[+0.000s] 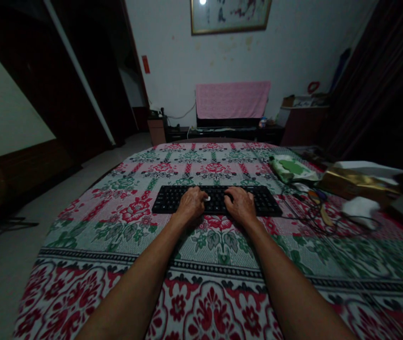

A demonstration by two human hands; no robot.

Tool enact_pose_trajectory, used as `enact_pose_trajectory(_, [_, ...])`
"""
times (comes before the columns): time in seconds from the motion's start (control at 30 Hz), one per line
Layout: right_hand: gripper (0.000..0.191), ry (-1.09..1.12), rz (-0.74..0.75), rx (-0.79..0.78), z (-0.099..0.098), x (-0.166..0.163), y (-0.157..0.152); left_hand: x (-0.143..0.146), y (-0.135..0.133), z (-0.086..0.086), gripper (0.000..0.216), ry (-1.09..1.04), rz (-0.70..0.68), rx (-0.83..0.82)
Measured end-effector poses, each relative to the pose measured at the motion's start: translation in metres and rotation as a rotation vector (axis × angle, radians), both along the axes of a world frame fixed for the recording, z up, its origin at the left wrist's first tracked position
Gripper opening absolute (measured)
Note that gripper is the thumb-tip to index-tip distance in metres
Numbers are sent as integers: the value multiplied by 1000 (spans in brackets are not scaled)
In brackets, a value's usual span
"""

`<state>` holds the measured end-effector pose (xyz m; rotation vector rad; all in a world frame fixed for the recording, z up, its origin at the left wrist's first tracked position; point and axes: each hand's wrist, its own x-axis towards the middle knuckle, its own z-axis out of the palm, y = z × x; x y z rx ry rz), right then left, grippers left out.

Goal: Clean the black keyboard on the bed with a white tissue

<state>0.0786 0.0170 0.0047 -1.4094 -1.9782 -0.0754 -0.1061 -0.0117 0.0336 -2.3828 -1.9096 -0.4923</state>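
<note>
A black keyboard (pixel 215 193) lies flat on the table, its long side across my view. My left hand (pixel 192 200) rests on its left-middle part, fingers bent down onto the keys and thumb pointing right. A small pale spot shows at that thumb's tip; whether it is the nail or a separate bit is unclear. On the right-middle keys sits my right hand (pixel 240 204), fingers curved and apart, with nothing seen in it. Both palms hide some of the keys. A dark cable (pixel 293 217) leaves the keyboard's right end.
A patterned red, green and white tablecloth (pixel 116 236) covers the table. To the right are a green-and-white packet (pixel 293 168), a gold box (pixel 357 182), tangled cables (pixel 323 222) and a crumpled white item (pixel 360 208). Beyond, a pink cloth (pixel 233 100) hangs over a screen.
</note>
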Motion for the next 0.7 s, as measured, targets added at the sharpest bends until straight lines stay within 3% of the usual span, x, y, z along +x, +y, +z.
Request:
enact_pose_trajectory(0.27, [20, 18, 15, 7, -2, 1, 3, -33, 5, 8, 35, -12, 207, -14])
enact_pose_trajectory(0.5, [20, 11, 16, 7, -3, 2, 4, -19, 3, 8, 32, -8, 51, -42])
enact_pose_trajectory(0.7, [20, 9, 24, 10, -4, 2, 4, -40, 4, 17, 32, -5, 178, -93])
